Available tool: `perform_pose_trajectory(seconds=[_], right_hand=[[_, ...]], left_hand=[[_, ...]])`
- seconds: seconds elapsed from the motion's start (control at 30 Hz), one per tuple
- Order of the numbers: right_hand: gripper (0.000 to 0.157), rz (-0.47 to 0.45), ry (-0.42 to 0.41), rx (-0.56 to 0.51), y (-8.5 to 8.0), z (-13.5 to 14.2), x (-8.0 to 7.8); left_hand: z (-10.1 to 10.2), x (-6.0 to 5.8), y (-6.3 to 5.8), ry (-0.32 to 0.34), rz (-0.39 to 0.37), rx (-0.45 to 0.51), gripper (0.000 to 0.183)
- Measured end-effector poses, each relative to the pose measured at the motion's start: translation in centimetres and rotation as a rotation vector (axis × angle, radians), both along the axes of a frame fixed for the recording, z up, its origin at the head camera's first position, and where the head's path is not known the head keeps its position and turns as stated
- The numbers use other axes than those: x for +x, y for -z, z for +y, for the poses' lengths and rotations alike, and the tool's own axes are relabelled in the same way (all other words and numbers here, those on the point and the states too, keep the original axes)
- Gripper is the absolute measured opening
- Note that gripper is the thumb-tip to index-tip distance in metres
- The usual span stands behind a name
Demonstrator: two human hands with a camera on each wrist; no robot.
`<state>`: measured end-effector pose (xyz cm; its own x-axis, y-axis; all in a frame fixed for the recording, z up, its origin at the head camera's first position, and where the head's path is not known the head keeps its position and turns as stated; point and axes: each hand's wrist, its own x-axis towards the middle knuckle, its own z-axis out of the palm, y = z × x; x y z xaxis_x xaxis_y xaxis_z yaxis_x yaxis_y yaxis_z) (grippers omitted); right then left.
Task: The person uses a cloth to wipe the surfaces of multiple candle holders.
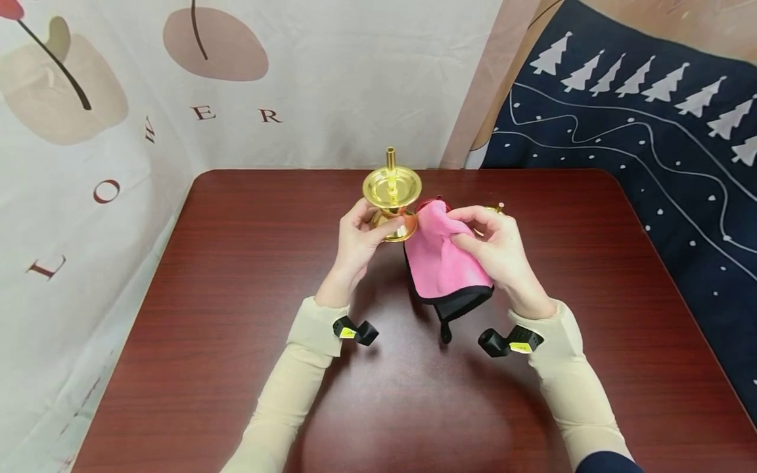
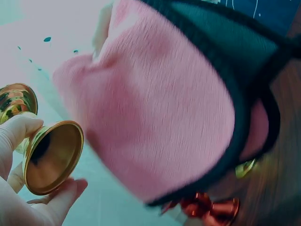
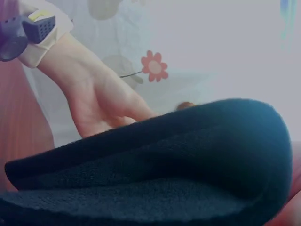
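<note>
My left hand grips a shiny gold candlestick by its lower part. It stands nearly upright, with a wide dish and a thin tube on top. In the left wrist view the hollow underside of its flared base faces the camera. Just to its right, my right hand pinches a pink cloth with black edging and a dark reverse side. The cloth's top is bunched between thumb and fingers, while its lower part hangs down with a black loop. In the right wrist view the dark side hides the fingertips.
Behind the cloth is a red metallic piece, mostly hidden in the head view. Another gold piece shows beyond my right hand. The brown table ends at a printed curtain, with a navy tree-patterned cloth on the right.
</note>
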<state>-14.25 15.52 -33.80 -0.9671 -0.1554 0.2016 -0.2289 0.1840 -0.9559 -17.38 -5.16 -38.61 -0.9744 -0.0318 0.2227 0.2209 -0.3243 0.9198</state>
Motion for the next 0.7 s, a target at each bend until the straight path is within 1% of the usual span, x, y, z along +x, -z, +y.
perform_pose_trajectory(seconds=[0.1,0.17,0.37,0.5,0.6,0.7], right_hand=[[0.023,-0.023,-0.004,-0.058,-0.1,1.0,0.5],[0.024,-0.030,-0.005,-0.066,-0.2,1.8,0.8],[0.028,-0.015,0.004,0.003,-0.3,4.2,1.5],[0.030,-0.014,-0.023,-0.004,0.1,6.0,2.0],[0.033,-0.019,-0.051,-0.033,0.7,7.3,2.4],[0.035,-0.062,-0.079,-0.102,1.5,8.7,2.8]], left_hand=[[-1.0,-0.1,0.5,-0.047,-0.002,0.004,0.033],[-1.7,-0.3,0.8,-0.083,0.008,0.006,0.034],[-4.1,-0.6,1.7,-0.211,0.061,-0.032,0.040],[-5.6,-0.7,2.4,-0.288,0.057,-0.144,0.031],[-6.7,-0.7,3.0,-0.363,0.045,-0.289,0.027],[-7.7,-0.8,3.5,-0.423,0.051,-0.401,0.029]])
